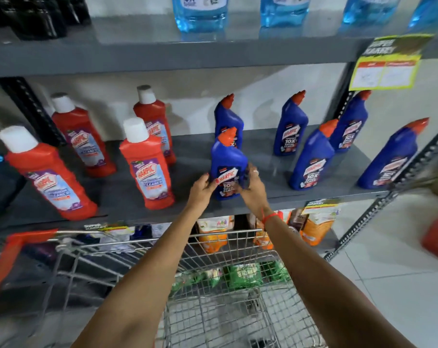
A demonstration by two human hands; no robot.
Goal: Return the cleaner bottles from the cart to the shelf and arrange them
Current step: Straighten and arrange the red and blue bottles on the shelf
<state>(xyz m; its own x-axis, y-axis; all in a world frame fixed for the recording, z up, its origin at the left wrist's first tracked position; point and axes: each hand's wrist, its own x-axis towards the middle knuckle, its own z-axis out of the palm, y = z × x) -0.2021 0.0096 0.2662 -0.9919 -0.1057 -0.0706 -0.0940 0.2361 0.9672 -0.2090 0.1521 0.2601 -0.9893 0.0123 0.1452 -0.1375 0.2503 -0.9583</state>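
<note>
A blue cleaner bottle (228, 162) with an orange cap stands upright near the front edge of the grey middle shelf (127, 197). My left hand (201, 189) grips its lower left side and my right hand (254, 188) grips its lower right side. Another blue bottle (228, 116) stands right behind it. More blue bottles stand to the right: one (290, 124) at the back, one (312, 156) in front, one (349, 124) by the post, one (391, 156) at the far right. Several red bottles with white caps (145, 164) fill the shelf's left half.
The wire cart (213, 285) stands below my arms against the shelving, its red handle (9, 249) at the left. Clear blue bottles (200, 13) stand on the upper shelf. Orange pouches (213, 234) sit on the lower shelf. A yellow price tag (386, 64) hangs at the upper right.
</note>
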